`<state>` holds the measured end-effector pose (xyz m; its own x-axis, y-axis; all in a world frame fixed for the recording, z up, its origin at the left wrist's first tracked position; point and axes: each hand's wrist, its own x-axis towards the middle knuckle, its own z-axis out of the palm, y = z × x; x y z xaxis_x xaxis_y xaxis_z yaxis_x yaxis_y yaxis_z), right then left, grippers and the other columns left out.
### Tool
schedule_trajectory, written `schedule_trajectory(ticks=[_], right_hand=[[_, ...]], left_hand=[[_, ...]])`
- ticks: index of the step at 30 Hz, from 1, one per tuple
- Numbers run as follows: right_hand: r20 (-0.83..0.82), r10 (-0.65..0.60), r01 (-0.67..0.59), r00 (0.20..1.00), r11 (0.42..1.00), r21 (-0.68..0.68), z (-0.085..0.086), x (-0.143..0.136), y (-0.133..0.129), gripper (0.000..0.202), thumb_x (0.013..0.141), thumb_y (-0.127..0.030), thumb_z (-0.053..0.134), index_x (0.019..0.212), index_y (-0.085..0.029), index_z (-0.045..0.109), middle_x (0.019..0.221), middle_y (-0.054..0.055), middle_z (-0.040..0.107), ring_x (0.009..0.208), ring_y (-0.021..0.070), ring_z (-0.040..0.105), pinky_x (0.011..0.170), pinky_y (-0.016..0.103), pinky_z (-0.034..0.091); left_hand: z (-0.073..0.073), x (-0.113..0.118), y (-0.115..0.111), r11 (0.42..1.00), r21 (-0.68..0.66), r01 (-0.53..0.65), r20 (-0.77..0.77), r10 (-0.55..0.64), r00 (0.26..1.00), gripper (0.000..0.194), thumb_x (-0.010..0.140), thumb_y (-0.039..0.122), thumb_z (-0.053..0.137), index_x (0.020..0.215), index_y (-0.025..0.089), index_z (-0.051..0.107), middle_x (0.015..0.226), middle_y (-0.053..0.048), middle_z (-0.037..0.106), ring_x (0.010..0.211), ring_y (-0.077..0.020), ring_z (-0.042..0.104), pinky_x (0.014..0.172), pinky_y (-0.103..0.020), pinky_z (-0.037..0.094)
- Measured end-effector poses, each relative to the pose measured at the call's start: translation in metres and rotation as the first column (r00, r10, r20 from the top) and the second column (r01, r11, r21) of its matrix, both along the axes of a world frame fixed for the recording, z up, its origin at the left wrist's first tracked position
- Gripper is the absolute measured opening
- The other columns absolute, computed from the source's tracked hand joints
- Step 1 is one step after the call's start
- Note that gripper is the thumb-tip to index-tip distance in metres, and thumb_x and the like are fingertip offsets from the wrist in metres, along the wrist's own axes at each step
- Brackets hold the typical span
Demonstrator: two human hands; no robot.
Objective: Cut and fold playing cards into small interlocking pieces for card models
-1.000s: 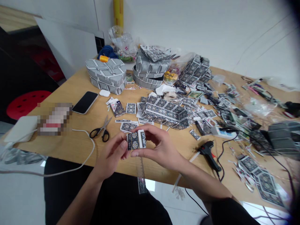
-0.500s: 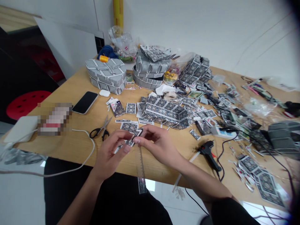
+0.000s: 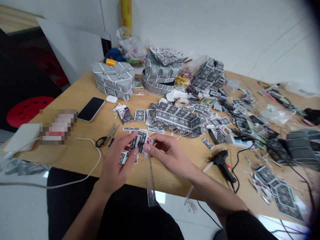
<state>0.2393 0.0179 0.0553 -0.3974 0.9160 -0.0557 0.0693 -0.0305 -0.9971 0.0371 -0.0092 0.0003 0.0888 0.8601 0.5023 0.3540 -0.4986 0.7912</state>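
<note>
Both hands meet low over the near edge of the wooden surface (image 3: 75,100), just above a clear ruler (image 3: 150,173). The left hand (image 3: 117,165) and right hand (image 3: 170,155) share a pinching grip on a folded patterned card piece (image 3: 139,141), fingertips apparently pressing its creases. No writing is legible anywhere; scissors (image 3: 107,138) lie near.

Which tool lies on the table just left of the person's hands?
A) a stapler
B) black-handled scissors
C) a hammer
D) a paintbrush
B: the black-handled scissors lie on the wooden table just left of the left hand, which with the right hand holds a folded playing card.
</note>
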Motion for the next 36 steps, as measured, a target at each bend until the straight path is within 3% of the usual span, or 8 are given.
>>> schedule_trajectory(ticks=[3, 9, 14, 19, 23, 28, 31, 36], right_hand=[[0.002, 0.0, -0.001, 1.0, 1.0, 0.014, 0.002, 0.001, 0.001, 0.036, 0.093, -0.052, 0.081, 0.086, -0.018, 0.071, 0.077, -0.001, 0.063, 0.07, 0.0127, 0.054, 0.063, 0.025, 0.043], [0.14, -0.014, 0.0, 0.99, 0.995, 0.095, 0.001, 0.004, 0.001, 0.034, 0.096, -0.048, 0.079, 0.083, -0.018, 0.07, 0.077, -0.001, 0.066, 0.072, 0.013, 0.057, 0.063, 0.024, 0.044], [0.198, -0.03, 0.0, 0.98, 0.989, 0.148, 0.002, 0.003, -0.002, 0.035, 0.099, -0.051, 0.075, 0.086, -0.019, 0.071, 0.08, 0.001, 0.068, 0.073, 0.0147, 0.058, 0.062, 0.025, 0.045], [0.247, 0.039, -0.075, 0.968, 0.987, 0.14, 0.0, 0.0, -0.004, 0.043, 0.104, -0.055, 0.067, 0.08, -0.019, 0.066, 0.072, -0.002, 0.059, 0.068, 0.0139, 0.05, 0.062, 0.026, 0.041], [0.189, 0.09, -0.114, 0.978, 0.986, 0.119, -0.005, -0.001, -0.002, 0.047, 0.108, -0.056, 0.058, 0.081, -0.019, 0.065, 0.071, -0.003, 0.052, 0.067, 0.0126, 0.044, 0.063, 0.027, 0.038], [0.053, 0.132, -0.131, 0.99, 0.991, -0.016, -0.009, -0.005, 0.001, 0.049, 0.1, -0.067, 0.064, 0.092, -0.019, 0.069, 0.081, 0.0, 0.062, 0.075, 0.0162, 0.054, 0.069, 0.029, 0.048], [-0.068, 0.132, -0.138, 0.989, 0.986, -0.093, -0.01, -0.007, 0.002, 0.049, 0.096, -0.068, 0.07, 0.096, -0.019, 0.072, 0.087, 0.002, 0.069, 0.081, 0.0181, 0.062, 0.08, 0.033, 0.055], [-0.16, 0.171, -0.193, 0.972, 0.972, -0.135, -0.006, -0.007, 0.004, 0.05, 0.101, -0.065, 0.064, 0.09, -0.018, 0.075, 0.088, 0.004, 0.073, 0.088, 0.0203, 0.067, 0.096, 0.039, 0.056]], left_hand=[[0.005, -0.002, 0.002, 0.998, 0.066, 0.001, -0.177, 0.011, 0.984, 0.061, 0.099, 0.017, 0.07, 0.156, 0.028, 0.053, 0.146, -0.011, 0.063, 0.137, -0.0286, 0.061, 0.109, -0.044, 0.059], [0.008, -0.006, 0.004, 0.998, 0.048, 0.043, -0.235, -0.031, 0.972, 0.063, 0.093, 0.026, 0.081, 0.15, 0.026, 0.054, 0.147, -0.013, 0.062, 0.134, -0.0292, 0.063, 0.098, -0.039, 0.064], [0.005, -0.006, 0.003, 0.998, 0.058, 0.016, -0.268, 0.001, 0.963, 0.06, 0.093, 0.032, 0.083, 0.147, 0.027, 0.056, 0.135, -0.01, 0.068, 0.105, -0.0234, 0.075, 0.094, -0.038, 0.064], [0.004, -0.002, 0.003, 0.997, 0.069, 0.017, -0.262, 0.002, 0.965, 0.061, 0.097, 0.023, 0.076, 0.154, 0.03, 0.054, 0.141, -0.009, 0.066, 0.116, -0.026, 0.074, 0.106, -0.041, 0.061], [0.002, -0.002, 0.004, 1.0, 0.022, 0.003, -0.233, 0.002, 0.973, 0.059, 0.097, 0.02, 0.075, 0.151, 0.032, 0.056, 0.144, -0.008, 0.067, 0.124, -0.027, 0.072, 0.105, -0.04, 0.062], [0.0, 0.002, 0.002, 1.0, 0.008, 0.013, -0.174, -0.011, 0.985, 0.057, 0.097, 0.02, 0.075, 0.15, 0.032, 0.056, 0.146, -0.007, 0.067, 0.133, -0.0265, 0.068, 0.113, -0.043, 0.058], [0.0, 0.004, 0.001, 0.999, 0.01, 0.041, -0.158, -0.038, 0.987, 0.058, 0.098, 0.02, 0.074, 0.151, 0.031, 0.055, 0.149, -0.009, 0.066, 0.138, -0.0269, 0.064, 0.115, -0.045, 0.057], [0.002, 0.005, 0.0, 0.997, -0.013, 0.07, -0.159, -0.071, 0.985, 0.054, 0.096, 0.022, 0.077, 0.146, 0.031, 0.058, 0.149, -0.01, 0.065, 0.138, -0.0293, 0.064, 0.115, -0.05, 0.056]])
